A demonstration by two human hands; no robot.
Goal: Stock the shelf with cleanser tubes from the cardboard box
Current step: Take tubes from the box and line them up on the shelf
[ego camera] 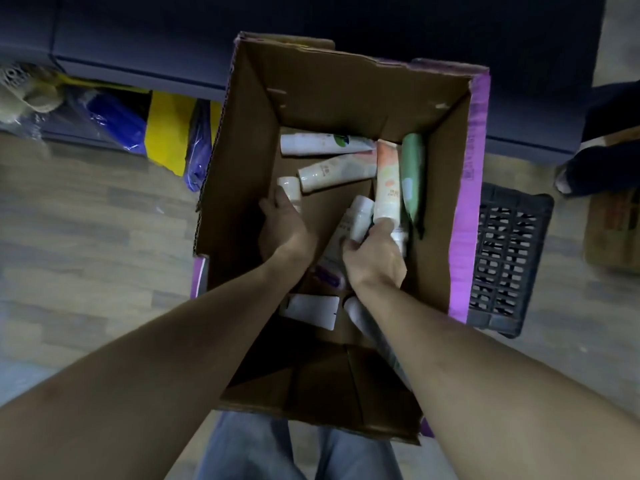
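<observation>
We're looking straight down into the open cardboard box point(242, 161) on the wood floor point(86, 237), both hands inside. Left hand point(284, 226) grips a white-capped tube point(290, 188) near the left wall. Right hand point(375, 254) holds a white tube point(360, 216), fingers also touching the peach tube point(388, 181). Green tube point(412, 171) lies just beside the peach one, along the right wall. Two more white tubes point(325, 144) lie across the far end. Black plastic crate point(509, 258) sits just right of the box; yellow and blue bags point(166, 129) to its left.
</observation>
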